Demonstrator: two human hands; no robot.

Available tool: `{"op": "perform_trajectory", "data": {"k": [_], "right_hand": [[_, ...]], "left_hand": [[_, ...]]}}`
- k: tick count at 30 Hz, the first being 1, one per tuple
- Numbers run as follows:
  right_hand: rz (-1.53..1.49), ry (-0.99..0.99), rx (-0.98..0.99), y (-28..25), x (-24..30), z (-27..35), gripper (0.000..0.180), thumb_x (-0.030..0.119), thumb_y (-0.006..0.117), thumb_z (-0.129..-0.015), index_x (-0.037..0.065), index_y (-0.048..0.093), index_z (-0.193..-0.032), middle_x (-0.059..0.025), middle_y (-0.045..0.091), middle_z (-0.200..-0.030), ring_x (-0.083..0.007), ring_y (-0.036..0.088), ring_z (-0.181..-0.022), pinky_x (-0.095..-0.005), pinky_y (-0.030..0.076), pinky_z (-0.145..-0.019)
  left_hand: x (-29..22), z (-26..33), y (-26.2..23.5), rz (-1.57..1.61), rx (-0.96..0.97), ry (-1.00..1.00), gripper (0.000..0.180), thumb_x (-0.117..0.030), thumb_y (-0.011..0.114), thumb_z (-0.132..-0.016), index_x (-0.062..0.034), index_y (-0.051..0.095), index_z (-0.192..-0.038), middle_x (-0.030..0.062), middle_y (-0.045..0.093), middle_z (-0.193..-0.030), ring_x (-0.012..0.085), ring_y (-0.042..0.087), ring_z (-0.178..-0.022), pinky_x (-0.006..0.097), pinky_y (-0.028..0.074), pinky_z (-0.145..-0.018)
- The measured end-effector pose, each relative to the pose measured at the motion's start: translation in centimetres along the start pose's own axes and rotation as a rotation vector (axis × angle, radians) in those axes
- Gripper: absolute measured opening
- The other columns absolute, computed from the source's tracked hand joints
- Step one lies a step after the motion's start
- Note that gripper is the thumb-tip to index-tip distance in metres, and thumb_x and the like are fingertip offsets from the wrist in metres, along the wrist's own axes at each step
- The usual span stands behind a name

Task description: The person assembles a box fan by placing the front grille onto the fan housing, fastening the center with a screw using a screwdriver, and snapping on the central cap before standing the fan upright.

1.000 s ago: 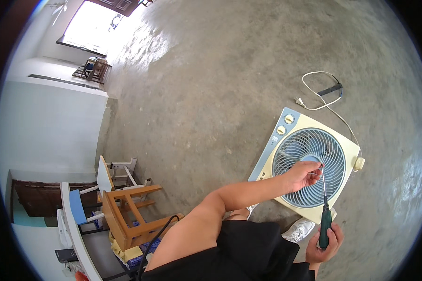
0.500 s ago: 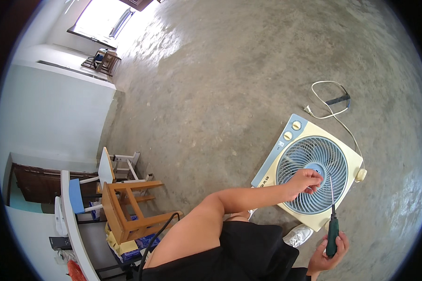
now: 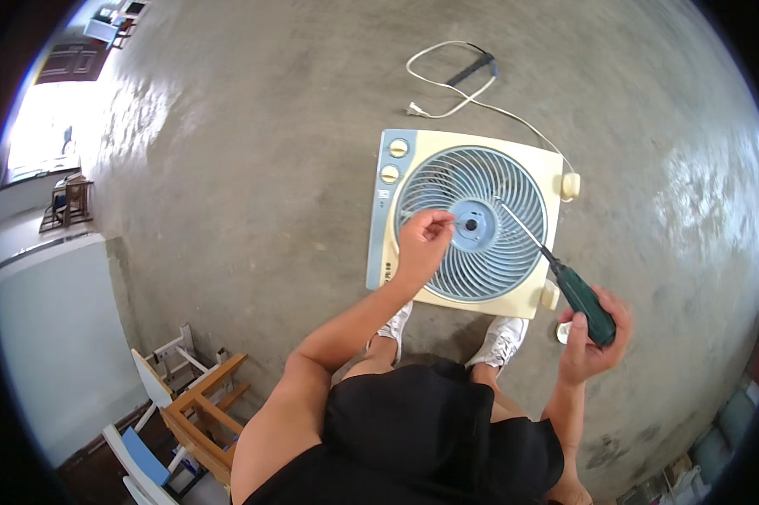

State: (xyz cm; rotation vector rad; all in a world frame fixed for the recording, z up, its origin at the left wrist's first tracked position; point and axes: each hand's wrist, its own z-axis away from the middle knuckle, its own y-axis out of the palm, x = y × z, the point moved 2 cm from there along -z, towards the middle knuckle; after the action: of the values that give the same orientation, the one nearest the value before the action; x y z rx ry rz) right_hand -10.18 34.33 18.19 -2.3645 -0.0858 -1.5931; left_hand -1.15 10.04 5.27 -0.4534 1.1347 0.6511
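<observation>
A cream and pale-blue box fan (image 3: 537, 152) lies flat on the floor, with its round blue grille facing up. My right hand (image 3: 594, 341) is closed around the dark green handle of a long screwdriver (image 3: 571, 290). The screwdriver's shaft reaches up and left over the grille; I cannot tell if its tip touches. Just left of the grille's blue hub (image 3: 473, 239), my left hand (image 3: 426, 240) has its thumb and fingers pinched together. Whatever may be between those fingertips is too small to make out. A dark round spot shows in the middle of the hub.
The fan's white power cord (image 3: 514, 116) loops on the concrete floor beyond it, with its plug (image 3: 414, 109) to the left. My white shoes (image 3: 500, 341) stand at the fan's near edge. A wooden stool (image 3: 196, 412) lies at the lower left. A small white round piece (image 3: 563, 332) sits beside my right hand.
My view has swung round, so the fan now appears further left and straighter. The screwdriver has tilted and come over the grille. My left hand is now left of the hub, leaving it uncovered.
</observation>
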Motion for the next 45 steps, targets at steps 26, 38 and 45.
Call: {"op": "perform_trajectory", "data": {"k": [26,38,45], "right_hand": [[0.289,-0.098,0.162,2.6,0.3,-0.5,0.035,0.000,0.072,-0.067,0.001,0.059,-0.100,-0.0183,0.065,-0.094,-0.0283,0.066,-0.081,-0.0336,0.053,-0.072],[0.292,-0.096,0.177,2.9,0.3,-0.6,0.038,-0.002,0.072,-0.065,0.001,0.060,-0.101,-0.0180,0.066,-0.095,-0.0267,0.066,-0.081,-0.0322,0.053,-0.071],[0.270,-0.077,0.187,3.2,0.3,-0.6,0.039,-0.005,0.071,-0.065,0.000,0.060,-0.101,-0.0174,0.065,-0.096,-0.0260,0.065,-0.082,-0.0316,0.053,-0.072]], "left_hand": [[-0.6,-0.1,1.8,-0.818,0.113,0.597,0.043,0.005,0.059,-0.071,-0.0073,0.070,-0.111,0.0119,0.053,-0.106,0.0313,0.052,-0.096,0.040,0.044,-0.079],[-0.6,-0.2,2.1,-0.851,0.133,0.620,0.045,0.005,0.058,-0.070,-0.0067,0.069,-0.112,0.0123,0.052,-0.106,0.0320,0.051,-0.094,0.041,0.045,-0.079],[-0.8,-0.3,2.4,-0.856,0.153,0.602,0.044,0.004,0.059,-0.071,-0.0079,0.070,-0.111,0.0124,0.052,-0.106,0.0318,0.052,-0.096,0.041,0.045,-0.080]]}}
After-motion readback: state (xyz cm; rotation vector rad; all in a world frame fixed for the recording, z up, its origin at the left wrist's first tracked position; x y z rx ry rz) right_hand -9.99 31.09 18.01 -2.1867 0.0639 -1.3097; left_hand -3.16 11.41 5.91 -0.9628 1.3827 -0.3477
